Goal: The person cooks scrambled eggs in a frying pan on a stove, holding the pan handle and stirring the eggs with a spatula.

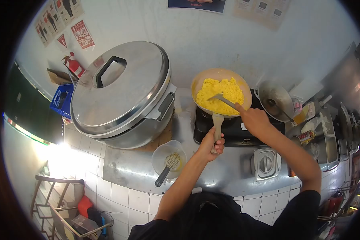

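My left hand (210, 145) is closed round the pale handle of a frying pan (197, 82), which is tilted over a black stove (203, 129). Yellow scrambled eggs (228, 89) in small curds cover much of the pan's inside. In my right hand (255, 121) is a grey spatula (225, 100), gripped by its handle, with its head touching the eggs. The fingers of the right hand are partly hidden by the hand itself. Below and left of the pan, a whisk (172, 161) leans in a clear plastic bowl (158, 156) with yellow residue.
A very large lidded metal pot (126, 96) fills the left of the steel counter (128, 165). Right of the pan sits a wok (277, 93) with a ladle in it. A lidded steel container (265, 164) is near the front edge, with bottles and trays farther right.
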The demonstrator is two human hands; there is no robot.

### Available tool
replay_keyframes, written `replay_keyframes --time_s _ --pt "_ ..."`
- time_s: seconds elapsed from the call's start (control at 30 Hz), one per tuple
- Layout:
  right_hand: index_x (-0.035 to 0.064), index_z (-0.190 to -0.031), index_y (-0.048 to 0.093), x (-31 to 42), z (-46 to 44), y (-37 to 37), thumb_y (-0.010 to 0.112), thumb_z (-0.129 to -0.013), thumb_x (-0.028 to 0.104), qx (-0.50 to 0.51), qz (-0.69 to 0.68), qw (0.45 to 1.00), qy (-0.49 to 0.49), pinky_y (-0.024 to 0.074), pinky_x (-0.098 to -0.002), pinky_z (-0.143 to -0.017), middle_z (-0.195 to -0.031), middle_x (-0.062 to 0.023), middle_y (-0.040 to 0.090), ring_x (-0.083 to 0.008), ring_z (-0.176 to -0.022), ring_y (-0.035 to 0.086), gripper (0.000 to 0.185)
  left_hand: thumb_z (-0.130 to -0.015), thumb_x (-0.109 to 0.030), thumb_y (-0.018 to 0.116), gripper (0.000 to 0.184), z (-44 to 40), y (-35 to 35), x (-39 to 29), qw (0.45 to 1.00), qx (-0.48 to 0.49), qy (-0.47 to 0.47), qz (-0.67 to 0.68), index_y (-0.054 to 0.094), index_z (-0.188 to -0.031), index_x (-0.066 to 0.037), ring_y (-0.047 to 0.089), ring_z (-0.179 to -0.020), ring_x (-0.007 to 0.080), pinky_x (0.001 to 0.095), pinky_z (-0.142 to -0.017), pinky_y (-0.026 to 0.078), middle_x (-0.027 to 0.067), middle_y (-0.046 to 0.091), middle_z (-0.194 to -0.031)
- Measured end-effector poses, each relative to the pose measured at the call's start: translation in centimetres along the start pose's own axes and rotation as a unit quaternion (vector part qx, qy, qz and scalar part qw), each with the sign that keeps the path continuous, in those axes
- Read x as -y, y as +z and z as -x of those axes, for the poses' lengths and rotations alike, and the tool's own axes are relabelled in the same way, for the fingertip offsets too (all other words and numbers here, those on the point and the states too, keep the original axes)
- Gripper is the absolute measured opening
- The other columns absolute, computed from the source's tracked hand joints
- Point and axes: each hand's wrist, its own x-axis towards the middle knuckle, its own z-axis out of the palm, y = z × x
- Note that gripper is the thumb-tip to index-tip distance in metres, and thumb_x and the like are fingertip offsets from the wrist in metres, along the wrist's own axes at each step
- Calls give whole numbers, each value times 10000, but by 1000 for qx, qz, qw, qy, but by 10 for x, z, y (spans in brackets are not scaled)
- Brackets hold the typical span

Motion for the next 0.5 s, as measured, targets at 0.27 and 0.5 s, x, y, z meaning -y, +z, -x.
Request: replay_keyframes --time_s 0.27,0.5 --pt "137 -1283 441 -4 29 -6 567 -835 137 39 6 999 -3 515 -459 -569 -724 -159 642 -336 -659 654 466 -971 -494 310 394 -3 1 5 1000 11 -2 -18 426 -902 -123 287 -417 72 228 -399 251 -34 335 -558" --pt "98 -1242 490 -11 -58 40 549 -848 179 5 -132 985 107 505 -492 -716 -882 -195 650 -374 -850 643 407 -974 -491 312 389 -4 -1 3 1000 21 -7 -14 420 -908 -123 291 -421 73 227 -398 256 -28 340 -569"
